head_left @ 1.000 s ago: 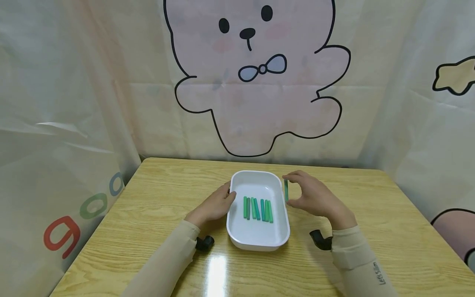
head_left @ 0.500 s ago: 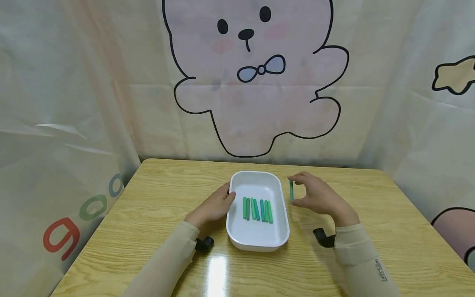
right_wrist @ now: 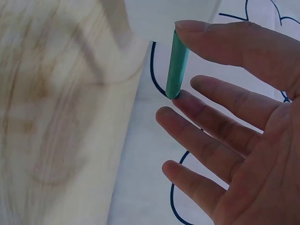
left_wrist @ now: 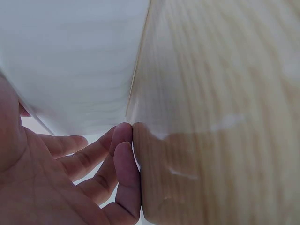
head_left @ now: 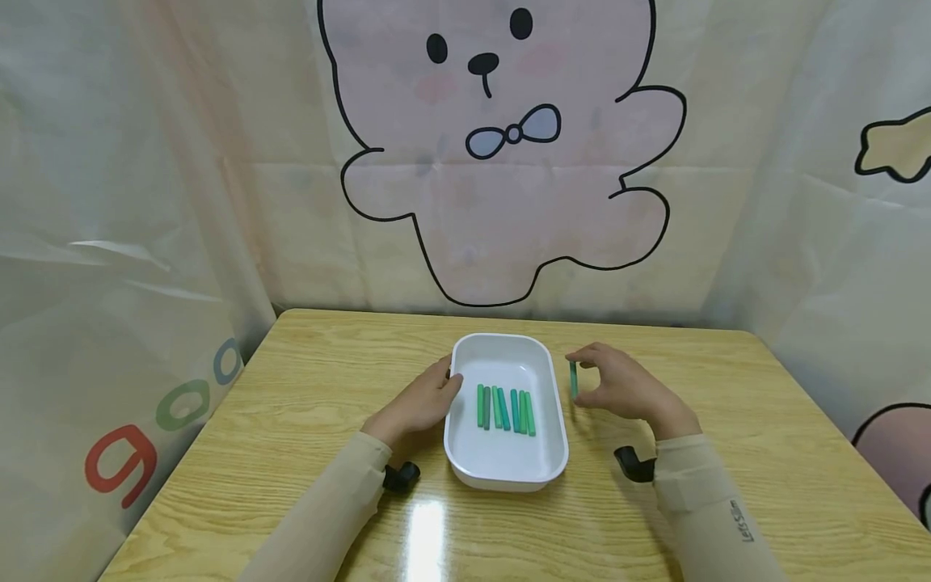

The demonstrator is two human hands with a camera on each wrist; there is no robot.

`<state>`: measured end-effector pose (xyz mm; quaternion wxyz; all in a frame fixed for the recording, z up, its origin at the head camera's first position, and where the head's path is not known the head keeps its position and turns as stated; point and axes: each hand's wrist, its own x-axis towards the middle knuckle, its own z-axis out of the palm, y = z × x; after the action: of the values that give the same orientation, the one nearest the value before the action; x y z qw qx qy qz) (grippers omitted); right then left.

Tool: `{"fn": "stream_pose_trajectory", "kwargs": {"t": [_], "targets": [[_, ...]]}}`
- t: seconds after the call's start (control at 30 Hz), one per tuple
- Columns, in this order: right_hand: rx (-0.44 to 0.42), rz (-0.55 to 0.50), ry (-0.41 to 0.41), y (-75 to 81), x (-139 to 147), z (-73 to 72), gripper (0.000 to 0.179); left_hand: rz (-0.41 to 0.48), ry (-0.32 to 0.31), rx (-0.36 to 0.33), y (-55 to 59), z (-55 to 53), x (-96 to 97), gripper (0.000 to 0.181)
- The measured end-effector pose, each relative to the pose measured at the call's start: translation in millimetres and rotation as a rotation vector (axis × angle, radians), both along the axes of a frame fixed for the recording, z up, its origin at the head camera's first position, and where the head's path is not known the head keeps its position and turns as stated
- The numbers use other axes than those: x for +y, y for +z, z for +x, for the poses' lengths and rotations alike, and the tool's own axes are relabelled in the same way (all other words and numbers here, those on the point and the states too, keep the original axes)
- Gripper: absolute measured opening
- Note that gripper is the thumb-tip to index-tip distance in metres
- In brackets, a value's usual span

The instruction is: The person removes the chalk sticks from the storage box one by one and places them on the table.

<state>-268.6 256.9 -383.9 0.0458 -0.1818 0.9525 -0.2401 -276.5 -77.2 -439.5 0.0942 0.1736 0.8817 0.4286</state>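
A white tray (head_left: pixel 502 465) stands on the table with several green and teal sticks (head_left: pixel 501 408) side by side inside it. My left hand (head_left: pixel 418 400) grips its left side, thumb over the rim and fingers against the outer wall. In the left wrist view the fingertips are low, right at the tabletop. Just right of the tray, my right hand (head_left: pixel 625 388) pinches one green stick (head_left: pixel 574 380) by its two ends. The right wrist view shows this round green stick (right_wrist: pixel 177 65) between the thumb and a fingertip, the other fingers spread.
The wooden table (head_left: pixel 334 347) runs back to a printed curtain (head_left: pixel 291 242) with a cartoon bear. More curtain hangs at both sides. Black camera mounts (head_left: pixel 402 478) stick out from both wrists above the tabletop.
The right hand, with the green stick, has moved a little right, away from the tray's rim, then slightly lower. The left hand and the tray have stayed in place.
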Motion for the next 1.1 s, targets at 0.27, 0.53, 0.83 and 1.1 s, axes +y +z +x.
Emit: {"fn": "stream_pose_trajectory", "kwargs": {"t": [0.27,0.53,0.83,1.1], "targets": [[-0.046,-0.002,-0.006,-12.3,1,-7.4,0.067,0.005,0.003,0.002,-1.2,-1.4,0.9,0.057],[-0.088,0.014,-0.013,-20.8,-2,-11.8,0.067,0.004,0.008,-0.008,0.5,-0.7,1.1,0.059],[-0.117,0.018,-0.015,-24.6,-4,-13.0,0.068,0.011,0.003,-0.003,0.1,-1.2,0.8,0.058],[-0.147,0.030,-0.031,-27.9,-5,-14.3,0.068,0.006,0.005,-0.007,1.5,0.0,1.2,0.059]]}}
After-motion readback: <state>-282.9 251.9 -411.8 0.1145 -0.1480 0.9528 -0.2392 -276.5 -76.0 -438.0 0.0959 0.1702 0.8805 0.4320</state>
